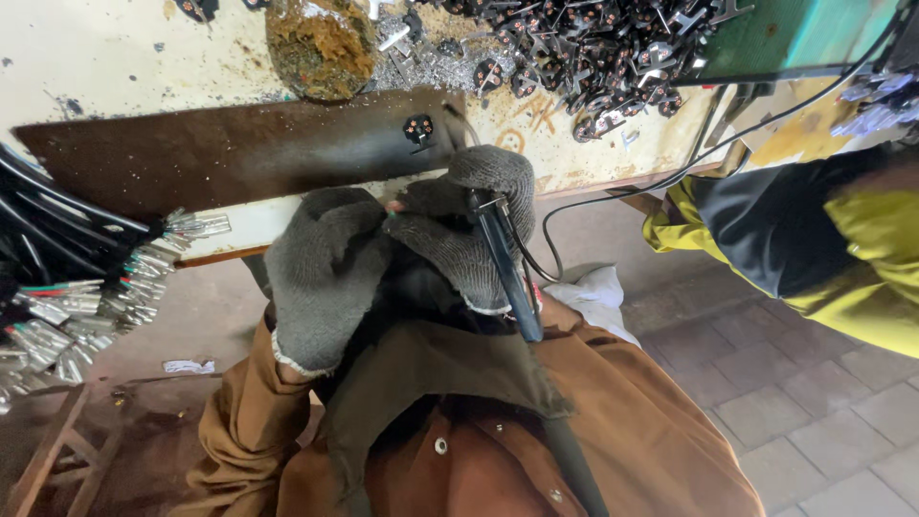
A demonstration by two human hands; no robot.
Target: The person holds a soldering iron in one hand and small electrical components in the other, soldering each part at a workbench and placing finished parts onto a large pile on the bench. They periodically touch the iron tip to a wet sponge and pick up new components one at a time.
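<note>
Far left: bundle of black cables (38,225) w/ coloured inner wires and silver crimp terminals (72,311) fanned out, hanging off the bench edge. Below that, wooden frame (53,450) and dirt floor.

Bench (124,57) was off-white, stained, w/ a dark brown metal plate (220,148) lying along its front. One small black plug insert (418,128) sat on the plate's right end, apart from the rest. Rusty round lump (321,43) at bench top, centre.

Left hand (325,278) in grey knit glove, curled shut, pressed against the right one; fingertips met at a small part w/ red/green bits (393,206), mostly hidden, can't tell exactly what it was or which hand pinched it.

Right hand (469,225) also in grey knit glove, closed around a black-handled tool (507,273) running down from the palm toward the lap, thin black cord (565,225) looping off to the right. Both hands were just below the bench edge, over a brown jacket (536,431).

Upper right: big pile of black plug inserts (593,48) on the bench. White rag (598,292) beside the knee. Far right: another person's yellow-and-black sleeve (814,249), over brick paving (795,412).
</note>
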